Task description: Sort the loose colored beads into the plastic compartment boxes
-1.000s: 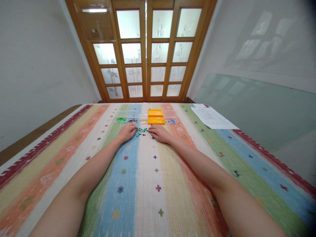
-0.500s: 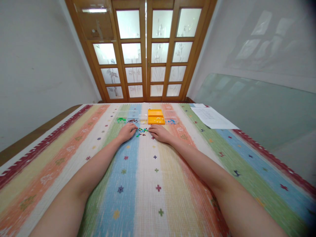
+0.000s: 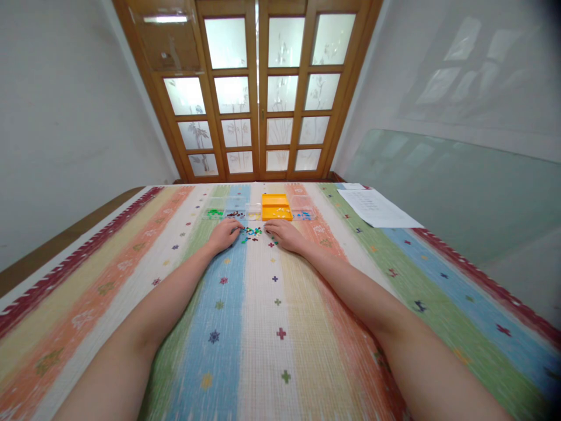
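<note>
A loose pile of tiny coloured pieces [image 3: 252, 232], mostly green, blue and dark red, lies on the striped tablecloth [image 3: 263, 304]. My left hand [image 3: 224, 234] rests at the pile's left side, fingers closed together and tips at its edge. On the right side is my right hand [image 3: 284, 234], its fingers also drawn together, with a few dark pieces under them. Anything between either hand's fingertips is too small to make out. Just beyond the hands stand an open orange box [image 3: 276, 200] with white pieces in it and clear trays holding green pieces [image 3: 214, 213], brown pieces [image 3: 235, 214] and blue pieces [image 3: 303, 216].
Between the brown pieces and the orange box, a clear compartment holds yellowish pieces [image 3: 254, 216]. Printed paper sheets [image 3: 377, 209] lie at the table's right. A wooden door with glass panes [image 3: 263, 111] stands behind, and a pale glass panel [image 3: 438, 187] leans along the right wall.
My right hand has shifted slightly right, away from the pile, and a few pieces now show below its fingers. My left hand stays almost in place.
</note>
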### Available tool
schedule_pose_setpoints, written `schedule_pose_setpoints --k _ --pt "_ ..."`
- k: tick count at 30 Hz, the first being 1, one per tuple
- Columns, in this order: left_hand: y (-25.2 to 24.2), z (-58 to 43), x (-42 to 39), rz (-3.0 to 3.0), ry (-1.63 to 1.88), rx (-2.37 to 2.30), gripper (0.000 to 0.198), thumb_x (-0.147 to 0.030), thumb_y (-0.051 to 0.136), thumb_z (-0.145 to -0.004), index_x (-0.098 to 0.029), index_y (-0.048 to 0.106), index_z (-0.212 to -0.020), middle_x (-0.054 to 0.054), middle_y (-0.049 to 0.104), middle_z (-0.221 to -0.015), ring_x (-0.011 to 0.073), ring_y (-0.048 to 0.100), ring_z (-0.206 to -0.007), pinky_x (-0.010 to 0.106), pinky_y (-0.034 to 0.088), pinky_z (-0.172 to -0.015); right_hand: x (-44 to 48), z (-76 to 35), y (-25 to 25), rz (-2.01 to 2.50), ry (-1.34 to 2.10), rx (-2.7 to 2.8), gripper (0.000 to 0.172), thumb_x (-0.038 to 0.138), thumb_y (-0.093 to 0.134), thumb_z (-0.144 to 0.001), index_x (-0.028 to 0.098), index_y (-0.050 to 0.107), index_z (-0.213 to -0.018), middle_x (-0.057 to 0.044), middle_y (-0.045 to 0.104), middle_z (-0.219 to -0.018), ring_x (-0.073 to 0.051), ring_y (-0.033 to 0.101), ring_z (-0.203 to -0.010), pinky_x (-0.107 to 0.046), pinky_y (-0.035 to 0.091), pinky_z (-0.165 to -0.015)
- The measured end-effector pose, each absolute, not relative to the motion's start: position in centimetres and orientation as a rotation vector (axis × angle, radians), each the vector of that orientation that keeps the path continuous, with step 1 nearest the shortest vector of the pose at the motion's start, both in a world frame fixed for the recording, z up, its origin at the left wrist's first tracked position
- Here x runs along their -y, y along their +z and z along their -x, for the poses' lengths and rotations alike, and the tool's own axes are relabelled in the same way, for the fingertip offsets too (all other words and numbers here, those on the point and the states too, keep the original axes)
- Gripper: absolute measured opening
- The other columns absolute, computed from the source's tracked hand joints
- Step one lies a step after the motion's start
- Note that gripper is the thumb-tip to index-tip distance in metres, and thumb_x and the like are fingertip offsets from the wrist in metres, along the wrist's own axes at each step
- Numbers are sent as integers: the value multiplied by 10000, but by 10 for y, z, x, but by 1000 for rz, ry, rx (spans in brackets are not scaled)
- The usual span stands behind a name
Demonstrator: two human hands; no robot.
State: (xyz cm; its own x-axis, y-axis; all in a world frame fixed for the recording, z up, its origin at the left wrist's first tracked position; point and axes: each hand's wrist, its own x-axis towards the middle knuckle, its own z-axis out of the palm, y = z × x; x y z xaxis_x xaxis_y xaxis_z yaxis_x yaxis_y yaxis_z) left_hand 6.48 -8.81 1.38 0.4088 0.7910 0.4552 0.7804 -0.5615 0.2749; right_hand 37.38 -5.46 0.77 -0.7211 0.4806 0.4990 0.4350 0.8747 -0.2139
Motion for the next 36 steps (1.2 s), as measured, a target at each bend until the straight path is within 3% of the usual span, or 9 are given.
schedule_pose_setpoints --k 16,28,36 --pt "14 -57 87 -2565 871 -1591 253 -267 532 -976 -238 764 -1072 59 735 -1155 241 644 -1144 404 495 -1059 13 -426 4 1359 -46 1821 395 280 451 -1009 162 772 -1207 -123 739 -1282 -305 641 -1203 -485 415 -1115" --pt "15 -57 87 -2591 835 -1624 280 -274 514 -982 -222 763 -1101 77 747 -1136 254 653 -1126 422 502 -1053 10 -423 -4 1380 -40 1908 350 267 492 -982 167 782 -1152 -139 725 -1248 -301 619 -1178 -443 443 -1076" --pt "14 -59 87 -2652 786 -1418 332 -278 503 -994 -260 788 -1164 37 759 -1235 238 647 -1207 450 471 -1143 16 -417 -2 1383 -59 1960 321 249 516 -971 174 780 -1137 -129 713 -1239 -293 607 -1165 -446 428 -1069"
